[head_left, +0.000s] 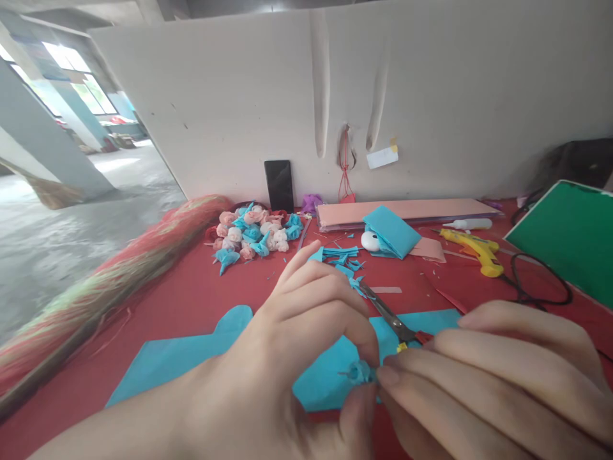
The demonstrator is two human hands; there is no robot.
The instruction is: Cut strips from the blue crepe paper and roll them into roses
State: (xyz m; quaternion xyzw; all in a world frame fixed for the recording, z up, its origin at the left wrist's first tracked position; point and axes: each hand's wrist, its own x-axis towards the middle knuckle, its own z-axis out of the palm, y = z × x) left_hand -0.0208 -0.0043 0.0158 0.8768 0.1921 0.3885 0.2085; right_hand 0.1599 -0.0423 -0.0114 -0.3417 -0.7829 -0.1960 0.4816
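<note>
Between the thumb and index finger of my left hand (297, 338) is a small blue crepe paper flower (360, 372), rolled up tight. A thin dark stem end sticks out of its left side. My right hand (493, 377) pinches the flower's right side, its fingertips meeting those of the left. Beneath both hands lie blue paper sheets (177, 364) on the red tabletop (215, 281). Scissors (390, 313) rest just beyond the fingers, their handles partly hidden by my right hand. Blue paper scraps (345, 259) lie near the blade tips.
A pile of pink, white and blue paper flowers (253, 233) sits at the back left. A phone (279, 185) leans against the white board (230, 96). At right are a yellow glue gun (474, 249), a small white bottle (469, 224) and a green board (569, 236).
</note>
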